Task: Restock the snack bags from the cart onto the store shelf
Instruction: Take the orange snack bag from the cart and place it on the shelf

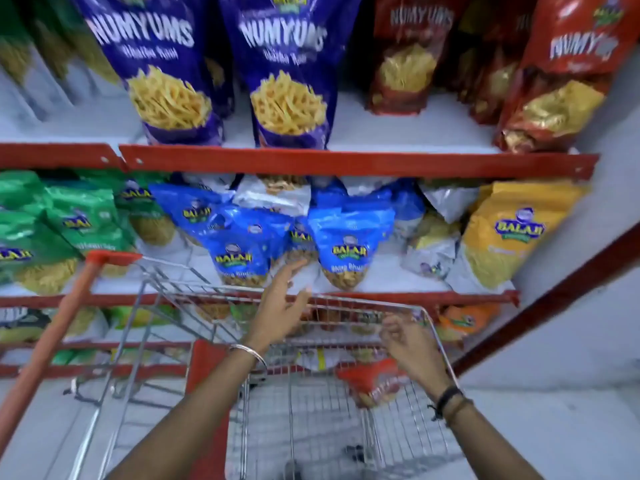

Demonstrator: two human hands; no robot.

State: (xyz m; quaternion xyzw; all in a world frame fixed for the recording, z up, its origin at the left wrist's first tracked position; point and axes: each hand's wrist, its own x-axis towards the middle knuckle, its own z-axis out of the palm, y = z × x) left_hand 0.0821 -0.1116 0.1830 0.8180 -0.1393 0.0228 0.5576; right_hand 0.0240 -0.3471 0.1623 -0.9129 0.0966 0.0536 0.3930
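A wire cart (pixel 346 301) stands against the red-edged store shelf (pixel 346 161). Inside it lies a red snack bag (pixel 374 379), with a pale bag (pixel 317 360) behind. My left hand (pixel 280 299) is raised over the cart's far rim, fingers spread, holding nothing, just below the blue Balaji bags (pixel 349 240) on the middle shelf. My right hand (pixel 412 344) hangs over the cart's right side above the red bag, fingers curled loosely and empty. Both hands are blurred by motion.
Purple Numyums bags (pixel 291 71) and red bags (pixel 561 81) fill the top shelf. Green bags (pixel 79 220) stand at the left of the middle shelf, a yellow bag (pixel 512 233) at the right. The cart's orange handle (pixel 59 323) angles at lower left.
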